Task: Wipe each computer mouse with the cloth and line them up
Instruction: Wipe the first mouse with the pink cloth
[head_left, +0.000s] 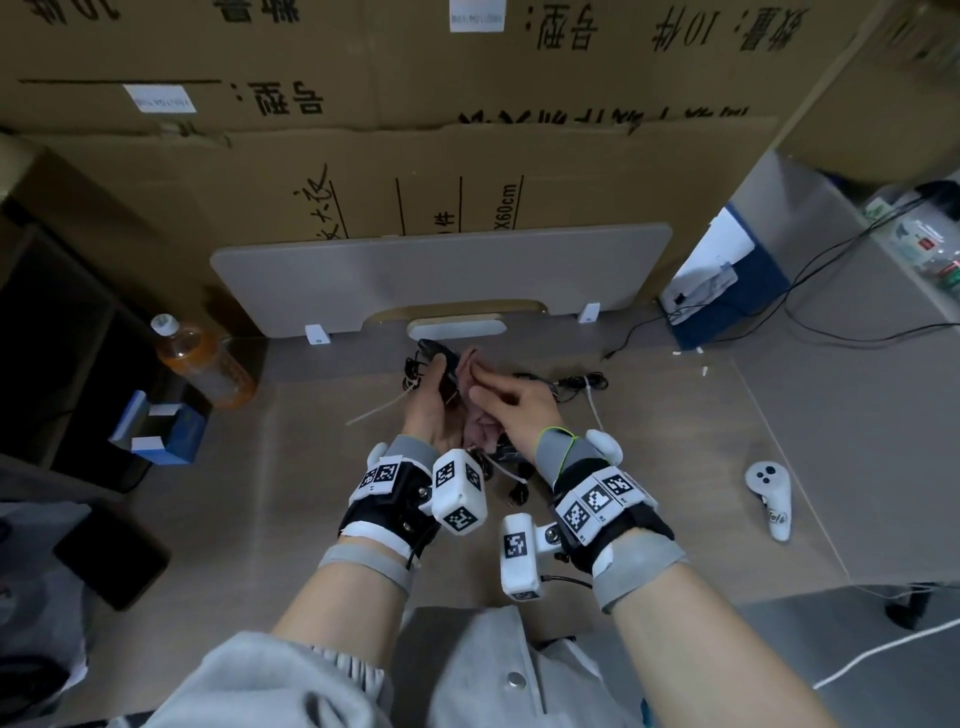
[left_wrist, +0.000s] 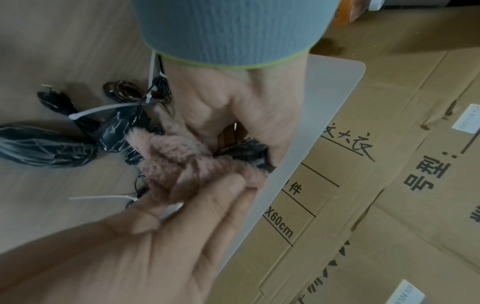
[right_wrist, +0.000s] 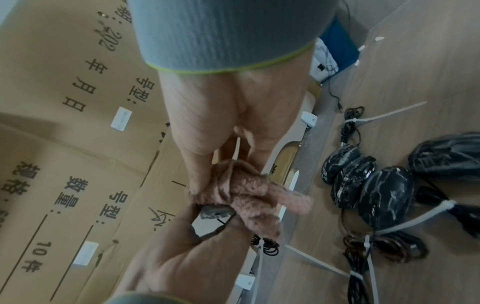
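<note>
My left hand (head_left: 434, 395) grips a black mouse (head_left: 434, 351) above the desk, its cable trailing down. My right hand (head_left: 511, 400) holds a fluffy pink cloth (head_left: 470, 374) and presses it against that mouse. In the right wrist view the cloth (right_wrist: 249, 191) bunches under my right hand's fingers (right_wrist: 197, 181) and covers most of the held mouse (right_wrist: 215, 211). Several other black marbled mice (right_wrist: 384, 197) lie close together on the desk, their cables bundled with white zip ties. In the left wrist view one of them (left_wrist: 114, 131) lies just beyond the cloth (left_wrist: 176, 164).
A grey divider panel (head_left: 441, 280) stands behind the hands, with cardboard boxes (head_left: 363, 156) behind it. An orange drink bottle (head_left: 200, 364) and a blue box (head_left: 161, 431) sit at the left. A white controller (head_left: 771, 493) lies at the right. Loose cables (head_left: 576, 382) spread around the mice.
</note>
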